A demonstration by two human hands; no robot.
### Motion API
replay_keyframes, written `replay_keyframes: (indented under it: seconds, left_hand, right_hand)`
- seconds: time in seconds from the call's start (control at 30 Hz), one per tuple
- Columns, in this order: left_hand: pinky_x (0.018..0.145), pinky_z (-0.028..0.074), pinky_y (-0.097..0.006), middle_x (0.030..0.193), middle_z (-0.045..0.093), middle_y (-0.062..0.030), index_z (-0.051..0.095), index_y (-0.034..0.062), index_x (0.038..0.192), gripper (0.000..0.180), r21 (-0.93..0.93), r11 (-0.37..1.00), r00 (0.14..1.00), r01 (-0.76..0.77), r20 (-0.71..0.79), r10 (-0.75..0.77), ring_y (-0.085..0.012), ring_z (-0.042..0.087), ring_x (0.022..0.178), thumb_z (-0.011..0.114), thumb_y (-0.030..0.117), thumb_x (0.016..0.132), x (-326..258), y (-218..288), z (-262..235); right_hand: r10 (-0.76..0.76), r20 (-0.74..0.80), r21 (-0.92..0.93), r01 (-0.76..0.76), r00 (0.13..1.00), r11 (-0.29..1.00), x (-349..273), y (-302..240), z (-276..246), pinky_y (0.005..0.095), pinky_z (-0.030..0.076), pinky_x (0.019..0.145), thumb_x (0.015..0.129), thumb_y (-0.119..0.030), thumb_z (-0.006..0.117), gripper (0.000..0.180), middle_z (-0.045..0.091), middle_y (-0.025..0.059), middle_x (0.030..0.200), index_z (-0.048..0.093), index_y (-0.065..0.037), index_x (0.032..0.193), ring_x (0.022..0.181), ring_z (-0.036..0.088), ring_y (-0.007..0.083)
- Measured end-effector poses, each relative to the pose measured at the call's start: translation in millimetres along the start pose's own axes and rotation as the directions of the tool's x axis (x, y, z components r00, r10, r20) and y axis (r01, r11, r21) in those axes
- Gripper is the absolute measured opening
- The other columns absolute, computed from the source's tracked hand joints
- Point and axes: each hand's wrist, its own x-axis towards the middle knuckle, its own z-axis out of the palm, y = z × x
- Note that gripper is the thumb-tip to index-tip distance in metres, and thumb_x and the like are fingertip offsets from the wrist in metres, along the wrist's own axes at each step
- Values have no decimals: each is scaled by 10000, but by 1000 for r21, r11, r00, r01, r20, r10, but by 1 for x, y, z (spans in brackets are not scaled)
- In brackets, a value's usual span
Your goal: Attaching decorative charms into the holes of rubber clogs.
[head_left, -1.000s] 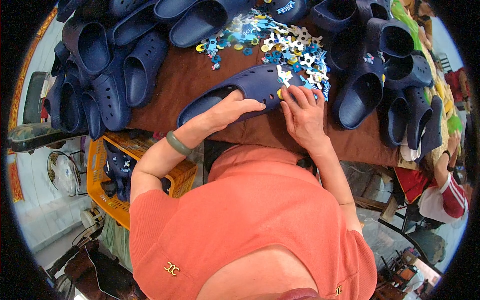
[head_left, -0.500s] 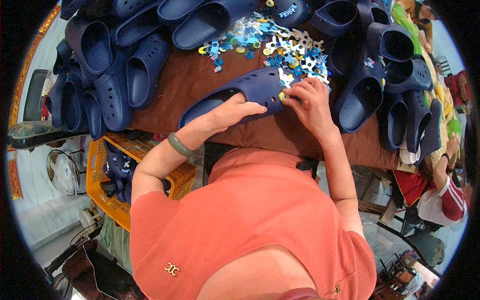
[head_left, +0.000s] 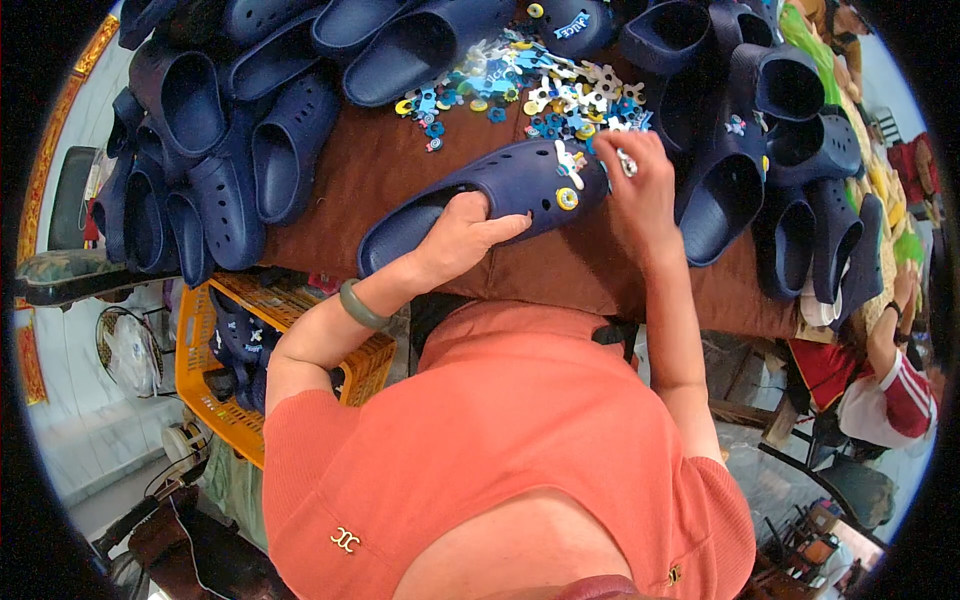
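Note:
A navy foam clog (head_left: pixel 500 195) lies on its side on the brown table (head_left: pixel 580 270) in front of me. My left hand (head_left: pixel 462 237) grips the clog at its opening, thumb inside. My right hand (head_left: pixel 640 175) is at the clog's toe, fingers pinched on a small light charm (head_left: pixel 626 160). The clog's top bears a white charm (head_left: pixel 570 160) and a round yellow charm (head_left: pixel 567 198). A heap of small colourful charms (head_left: pixel 540 90) is spread just beyond the clog.
Piles of navy clogs (head_left: pixel 210 170) lie on the left and more navy clogs (head_left: pixel 760 150) on the right of the table. An orange crate (head_left: pixel 220 390) with clogs sits below at the left. Another person in a red-and-white sleeve (head_left: pixel 895 390) sits at the right.
My right hand moved up from the clog's toe toward the charm heap and now pinches a small charm. A yellow charm now shows on the clog. The left hand stays on the clog.

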Motion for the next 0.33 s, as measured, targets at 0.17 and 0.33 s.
replay_keyframes:
  seconds: [0.17,0.33]
  left_hand:
    - [914,450,-295,1067,643,-48,614,-26,1122,311,119,991,995,68,-74,-59,-128,584,974,646,133,857,-2,3,2]
    - [905,455,-285,1053,652,-60,617,-22,1130,332,188,977,993,99,-88,-84,-120,586,967,664,150,849,-4,7,1]
  right_hand:
    - [-70,376,103,33,924,994,31,64,34,342,483,790,827,-63,648,158,668,119,931,691,-43,978,881,625,281]
    - [-107,632,80,73,767,994,38,77,42,352,484,861,867,-78,615,198,660,132,1028,674,-41,1052,958,627,274]
